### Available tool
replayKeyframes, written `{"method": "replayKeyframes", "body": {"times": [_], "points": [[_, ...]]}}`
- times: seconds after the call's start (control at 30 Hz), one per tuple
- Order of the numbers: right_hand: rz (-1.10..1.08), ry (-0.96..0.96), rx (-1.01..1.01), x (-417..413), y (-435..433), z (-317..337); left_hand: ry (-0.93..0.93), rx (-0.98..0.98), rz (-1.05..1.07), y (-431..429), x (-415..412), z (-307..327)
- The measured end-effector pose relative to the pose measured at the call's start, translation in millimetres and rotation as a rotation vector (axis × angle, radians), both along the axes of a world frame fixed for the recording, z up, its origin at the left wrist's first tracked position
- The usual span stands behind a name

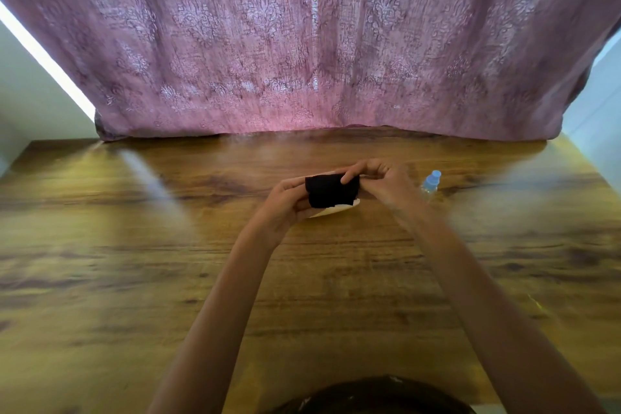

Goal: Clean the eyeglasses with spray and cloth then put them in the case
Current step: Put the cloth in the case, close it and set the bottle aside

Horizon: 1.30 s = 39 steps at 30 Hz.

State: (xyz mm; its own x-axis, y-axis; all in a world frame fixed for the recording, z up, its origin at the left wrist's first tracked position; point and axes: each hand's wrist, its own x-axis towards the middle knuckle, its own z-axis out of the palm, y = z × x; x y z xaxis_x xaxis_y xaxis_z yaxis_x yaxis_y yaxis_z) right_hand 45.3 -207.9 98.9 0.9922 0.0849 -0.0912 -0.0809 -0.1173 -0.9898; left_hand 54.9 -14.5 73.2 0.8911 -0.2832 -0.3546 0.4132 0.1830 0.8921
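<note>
Both of my hands hold a black cloth above the middle of the wooden table. My left hand grips its left side from below. My right hand pinches its top right edge with thumb and fingers. The eyeglasses are hidden, if they are inside the cloth I cannot tell. A white object, perhaps the case, lies on the table just under the cloth, mostly covered. A small clear spray bottle with a light blue cap stands to the right of my right hand.
A pink patterned curtain hangs down to the table's far edge. Pale walls flank the table on both sides. The view is blurred by motion.
</note>
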Motion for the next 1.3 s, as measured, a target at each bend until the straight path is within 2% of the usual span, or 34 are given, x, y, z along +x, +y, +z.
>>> {"method": "replayKeyframes", "body": {"times": [0.23,0.4,0.47,0.6,0.63,0.8,0.97,1.17,1.3], "points": [[0.053,-0.029,-0.162,3.3,-3.8,-8.7,0.083,-0.115,0.058,4.2,2.2,0.0],[0.083,-0.046,-0.171,0.7,-1.0,-5.5,-0.033,-0.012,0.012,5.4,0.7,1.7],[0.079,-0.007,-0.109,1.1,-0.5,-6.4,-0.056,-0.024,0.034,4.7,-0.9,1.3],[0.030,0.191,0.227,0.4,2.1,-3.2,-0.065,-0.049,0.088,3.8,-1.3,2.0],[0.034,0.214,0.254,-0.4,2.9,-2.5,-0.067,-0.048,0.100,3.4,-1.3,2.3],[-0.053,0.186,0.177,-0.9,7.6,-4.7,-0.084,-0.059,0.125,3.7,-2.8,3.5],[-0.085,0.167,0.300,4.5,8.8,0.1,-0.041,-0.049,0.049,4.2,-6.1,7.7],[-0.062,0.135,0.275,5.8,12.4,4.6,-0.158,0.109,-0.116,1.5,-7.8,14.8],[-0.051,0.163,0.376,6.2,12.4,6.8,-0.171,0.087,-0.075,-1.5,-8.5,16.3]]}}
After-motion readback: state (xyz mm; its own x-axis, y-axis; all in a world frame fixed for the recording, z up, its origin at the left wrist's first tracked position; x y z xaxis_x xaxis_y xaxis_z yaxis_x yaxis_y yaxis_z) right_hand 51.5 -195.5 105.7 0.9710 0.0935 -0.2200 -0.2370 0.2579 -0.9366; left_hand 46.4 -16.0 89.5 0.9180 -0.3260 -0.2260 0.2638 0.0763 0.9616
